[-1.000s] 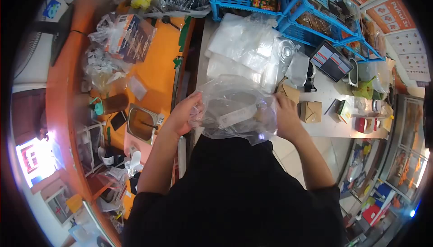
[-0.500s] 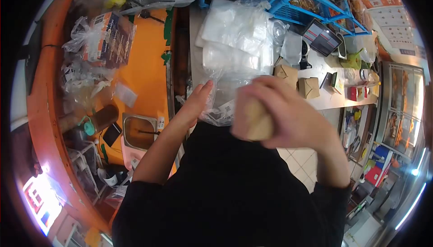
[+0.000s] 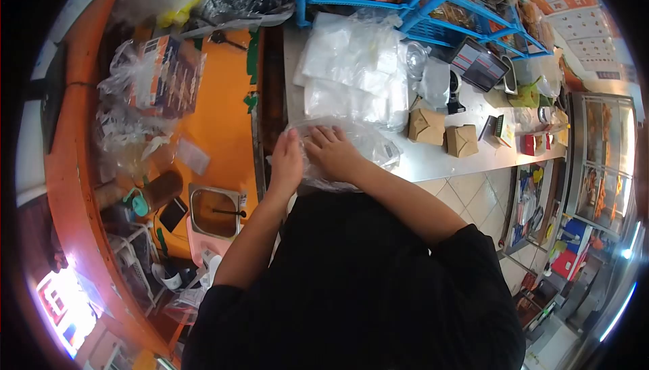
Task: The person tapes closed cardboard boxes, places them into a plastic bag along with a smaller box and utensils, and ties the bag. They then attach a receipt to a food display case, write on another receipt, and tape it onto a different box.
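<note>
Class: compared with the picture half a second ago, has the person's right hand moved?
Yes. The right hand has dropped onto the clear bag, leftward, away from the brown box.

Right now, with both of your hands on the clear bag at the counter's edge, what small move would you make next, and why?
Probably pinch the clear bag near its edge with the left hand and lift slightly, while the right hand presses it down. Both hands lie open on it, gripping nothing, and it lies crumpled on the counter.
</note>
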Demonstrator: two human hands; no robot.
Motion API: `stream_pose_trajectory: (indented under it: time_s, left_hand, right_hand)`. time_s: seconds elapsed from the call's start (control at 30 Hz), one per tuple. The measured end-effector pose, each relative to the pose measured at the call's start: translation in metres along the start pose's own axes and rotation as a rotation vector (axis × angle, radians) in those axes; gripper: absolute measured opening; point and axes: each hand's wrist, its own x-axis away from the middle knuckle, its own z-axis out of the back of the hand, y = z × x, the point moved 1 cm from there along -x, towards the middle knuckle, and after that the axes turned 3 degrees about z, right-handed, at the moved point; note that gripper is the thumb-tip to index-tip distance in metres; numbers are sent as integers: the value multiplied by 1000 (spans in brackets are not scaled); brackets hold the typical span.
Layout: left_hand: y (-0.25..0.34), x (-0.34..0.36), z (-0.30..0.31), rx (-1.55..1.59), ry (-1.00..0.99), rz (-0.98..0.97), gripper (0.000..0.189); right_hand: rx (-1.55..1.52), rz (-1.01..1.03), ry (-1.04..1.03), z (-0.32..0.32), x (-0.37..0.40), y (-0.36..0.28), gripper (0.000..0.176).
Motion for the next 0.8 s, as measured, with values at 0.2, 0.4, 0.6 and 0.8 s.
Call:
stream_pose_trajectory:
  time_s: [0.2, 0.4, 0.6, 0.8]
  left_hand:
    - [24, 16, 15, -263, 23, 23, 42]
    - [39, 24, 11, -395, 20, -51, 43]
    - [51, 21, 1, -468, 16, -4, 45]
    - [59, 32, 2, -495, 34, 42, 44]
  right_hand:
    - [-1456, -275, -216, 206, 73, 42, 39]
    - [-81, -607, -108, 127, 179, 195, 120]
    - [35, -430, -300, 81, 174, 212, 121]
    - [-271, -449, -110, 153, 164, 189, 103]
